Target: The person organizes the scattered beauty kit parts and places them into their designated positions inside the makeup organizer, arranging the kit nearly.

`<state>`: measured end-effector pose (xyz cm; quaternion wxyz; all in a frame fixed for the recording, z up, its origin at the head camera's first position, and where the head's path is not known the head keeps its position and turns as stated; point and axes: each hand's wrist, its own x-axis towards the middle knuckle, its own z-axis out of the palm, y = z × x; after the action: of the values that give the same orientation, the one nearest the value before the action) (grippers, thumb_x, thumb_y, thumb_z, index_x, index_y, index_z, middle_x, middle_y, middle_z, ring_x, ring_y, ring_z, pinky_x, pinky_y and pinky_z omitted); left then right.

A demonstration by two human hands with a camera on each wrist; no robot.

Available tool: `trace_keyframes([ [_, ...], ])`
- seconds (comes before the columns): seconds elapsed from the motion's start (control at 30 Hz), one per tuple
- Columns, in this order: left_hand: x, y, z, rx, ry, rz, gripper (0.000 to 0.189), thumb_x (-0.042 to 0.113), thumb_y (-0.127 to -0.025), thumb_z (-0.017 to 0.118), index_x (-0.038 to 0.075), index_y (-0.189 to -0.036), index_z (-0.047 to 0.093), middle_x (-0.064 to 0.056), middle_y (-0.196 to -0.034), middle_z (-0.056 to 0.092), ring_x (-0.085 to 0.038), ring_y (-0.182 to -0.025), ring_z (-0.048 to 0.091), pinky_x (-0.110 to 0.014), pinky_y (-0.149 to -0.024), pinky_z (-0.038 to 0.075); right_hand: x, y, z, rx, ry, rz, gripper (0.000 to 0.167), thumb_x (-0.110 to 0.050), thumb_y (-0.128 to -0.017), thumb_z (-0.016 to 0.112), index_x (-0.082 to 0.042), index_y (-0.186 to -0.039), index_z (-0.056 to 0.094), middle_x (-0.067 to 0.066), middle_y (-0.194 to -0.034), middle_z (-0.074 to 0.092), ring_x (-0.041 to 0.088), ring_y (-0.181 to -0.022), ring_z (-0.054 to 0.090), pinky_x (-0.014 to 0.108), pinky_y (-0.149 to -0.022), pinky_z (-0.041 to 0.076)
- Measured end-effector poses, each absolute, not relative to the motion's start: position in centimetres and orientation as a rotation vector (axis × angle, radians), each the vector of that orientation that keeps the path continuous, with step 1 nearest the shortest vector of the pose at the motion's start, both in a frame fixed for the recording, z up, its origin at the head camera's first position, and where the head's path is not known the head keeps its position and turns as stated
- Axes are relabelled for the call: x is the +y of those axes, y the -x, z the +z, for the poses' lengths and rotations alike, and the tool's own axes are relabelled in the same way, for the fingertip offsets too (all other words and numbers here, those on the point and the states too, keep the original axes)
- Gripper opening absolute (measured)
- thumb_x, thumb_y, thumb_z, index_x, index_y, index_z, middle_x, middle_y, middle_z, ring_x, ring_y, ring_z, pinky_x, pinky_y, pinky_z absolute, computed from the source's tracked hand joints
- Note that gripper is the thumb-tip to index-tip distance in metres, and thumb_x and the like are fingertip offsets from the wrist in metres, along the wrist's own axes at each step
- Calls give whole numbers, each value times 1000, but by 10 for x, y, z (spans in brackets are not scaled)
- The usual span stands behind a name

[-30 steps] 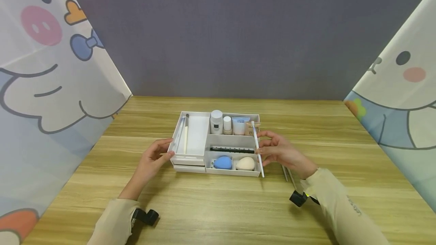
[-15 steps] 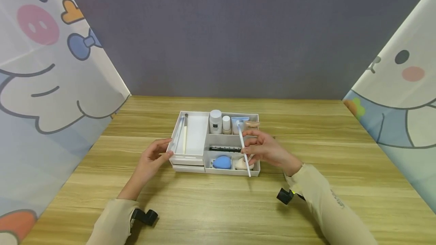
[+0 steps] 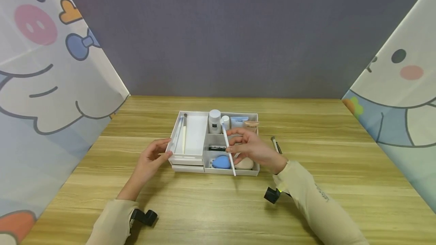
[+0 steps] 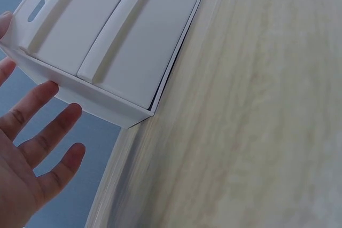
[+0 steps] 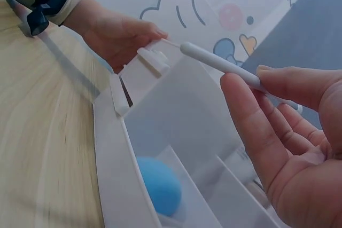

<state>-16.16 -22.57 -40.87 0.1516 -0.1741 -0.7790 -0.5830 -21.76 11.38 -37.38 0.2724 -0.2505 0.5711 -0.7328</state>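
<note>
My right hand [image 3: 253,150] pinches a slim white makeup brush [image 3: 232,166] between thumb and fingers, tilted above the middle of a white makeup organizer [image 3: 196,135]. In the right wrist view, its white handle [image 5: 214,61] points toward the left hand; the brush end is partly behind the fingers. At the organizer's front left corner, my left hand [image 3: 151,158] holds the box with thumb and index finger. Its other fingers [image 4: 53,132] spread along the side wall in the left wrist view. Two brushes, one cream-handled [image 3: 184,139], lie in the wide left compartment.
A white bottle [image 3: 214,123], a smaller bottle, a blue tube [image 3: 239,121] and a beige tube [image 3: 251,124] stand in the back row. A dark pencil-like item [image 3: 216,148] and a blue sponge [image 3: 221,162] lie in front. More brushes [image 3: 274,144] rest on the table.
My right hand has carried the white brush leftward, from the organizer's right edge to above its middle. The left hand has stayed at the front left corner.
</note>
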Motion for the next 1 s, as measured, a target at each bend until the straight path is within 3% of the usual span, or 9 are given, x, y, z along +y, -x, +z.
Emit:
trace_keyframes([
  [0.43,-226,161,-409,-2247,483,-1673,35,-12,-91,62,-7,-125,57,9,-102,67,-2,-95,61,-19,-76,50,87,217,-362,1559,632,-1948,53,10,-95,56,10,-142,32,6,-91,63,18,-73,67,36,-63,59],
  [0.73,-225,160,-408,-2255,457,-1672,33,-9,-91,64,-7,-124,57,12,-101,67,-2,-95,61,-20,-74,49,73,223,-358,1622,530,-1986,46,9,-96,56,3,-139,40,8,-96,63,20,-75,65,37,-65,59],
  [1.0,-225,162,-409,-2237,472,-1679,34,-13,-90,62,-7,-123,57,10,-99,67,-3,-93,61,-19,-74,50,60,230,-353,1619,517,-2022,42,9,-97,55,3,-137,41,7,-96,63,18,-74,65,35,-65,59],
])
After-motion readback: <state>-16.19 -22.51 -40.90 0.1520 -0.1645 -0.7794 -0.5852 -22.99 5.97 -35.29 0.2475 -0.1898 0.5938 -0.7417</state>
